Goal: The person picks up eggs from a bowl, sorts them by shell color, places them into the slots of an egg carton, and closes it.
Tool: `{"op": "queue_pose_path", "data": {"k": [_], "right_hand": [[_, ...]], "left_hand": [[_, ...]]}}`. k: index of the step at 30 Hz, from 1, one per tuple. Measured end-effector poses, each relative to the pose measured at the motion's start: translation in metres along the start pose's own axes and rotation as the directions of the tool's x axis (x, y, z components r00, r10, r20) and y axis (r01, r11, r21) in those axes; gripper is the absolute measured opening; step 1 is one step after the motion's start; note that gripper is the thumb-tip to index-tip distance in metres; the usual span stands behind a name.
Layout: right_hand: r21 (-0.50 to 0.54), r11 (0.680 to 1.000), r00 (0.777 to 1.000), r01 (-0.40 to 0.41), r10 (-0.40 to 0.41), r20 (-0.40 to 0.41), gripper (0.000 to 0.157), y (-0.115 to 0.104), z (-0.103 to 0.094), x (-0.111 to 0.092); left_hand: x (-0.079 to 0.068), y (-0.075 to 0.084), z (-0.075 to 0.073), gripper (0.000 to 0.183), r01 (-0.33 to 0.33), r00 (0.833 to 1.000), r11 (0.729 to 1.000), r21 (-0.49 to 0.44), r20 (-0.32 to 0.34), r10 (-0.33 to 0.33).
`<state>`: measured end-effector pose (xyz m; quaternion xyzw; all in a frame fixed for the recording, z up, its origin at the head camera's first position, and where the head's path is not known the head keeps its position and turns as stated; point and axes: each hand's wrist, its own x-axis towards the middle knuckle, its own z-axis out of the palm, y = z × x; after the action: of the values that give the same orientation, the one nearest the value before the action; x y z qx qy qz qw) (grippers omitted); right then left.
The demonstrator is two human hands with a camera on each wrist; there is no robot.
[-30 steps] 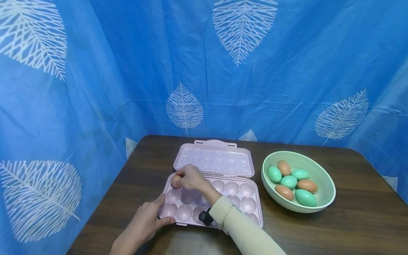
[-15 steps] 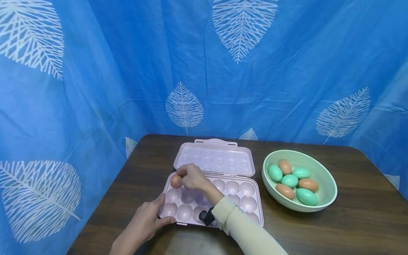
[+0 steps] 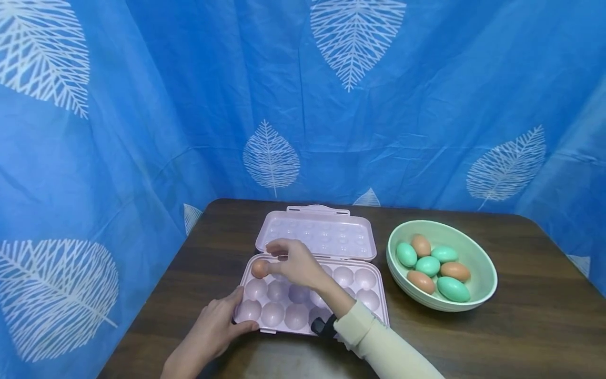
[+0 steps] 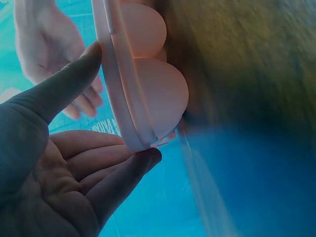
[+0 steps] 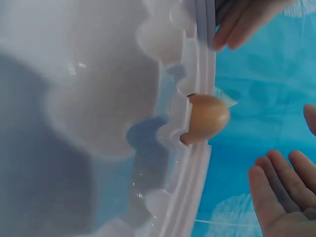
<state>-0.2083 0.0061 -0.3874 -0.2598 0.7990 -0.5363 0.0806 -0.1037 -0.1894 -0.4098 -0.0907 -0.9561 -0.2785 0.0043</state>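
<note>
A pink plastic egg carton [image 3: 295, 317] lies with its lid raised back, its rows of round cups facing up. One brown egg [image 3: 259, 269] sits in the back left cup; in the right wrist view its top stands above the rim. My right hand [image 3: 300, 265] hovers just to the right of that egg, fingers apart and holding nothing. At the carton's front left corner, my left hand [image 3: 213, 323] grips the edge. The left wrist view has its thumb and fingers on either side of the carton corner [image 4: 160, 94].
Right of the carton stands a pale green bowl [image 3: 483, 271] with several brown and green eggs. The dark wooden table [image 3: 535, 316] ends at a blue curtain [image 3: 426, 105] with white leaf prints, behind and to the left.
My right hand has let go of the brown egg and drawn back to the right, its fingers spreading. The egg stays in its cup. My left hand keeps its hold on the carton.
</note>
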Motion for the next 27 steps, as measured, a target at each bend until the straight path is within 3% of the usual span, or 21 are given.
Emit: {"op": "queue_pose_path", "data": {"k": [7,14,27], "right_hand": [[-0.008,0.997,0.997,0.072,-0.072,-0.035,0.041,-0.004,-0.012,-0.030],[0.047,0.993,0.990,0.109,-0.104,-0.093,0.041,0.004,-0.040,-0.053],[0.045,0.995,0.964,0.085,-0.071,-0.257,0.040,0.020,-0.083,-0.097]], "left_hand": [[0.002,-0.001,-0.002,0.080,0.010,1.000,1.000,0.016,0.020,-0.011],[0.004,-0.001,0.002,0.080,0.016,0.999,1.000,0.014,0.034,-0.016],[0.004,-0.002,0.002,0.083,0.017,0.999,1.000,0.015,0.030,-0.018]]}}
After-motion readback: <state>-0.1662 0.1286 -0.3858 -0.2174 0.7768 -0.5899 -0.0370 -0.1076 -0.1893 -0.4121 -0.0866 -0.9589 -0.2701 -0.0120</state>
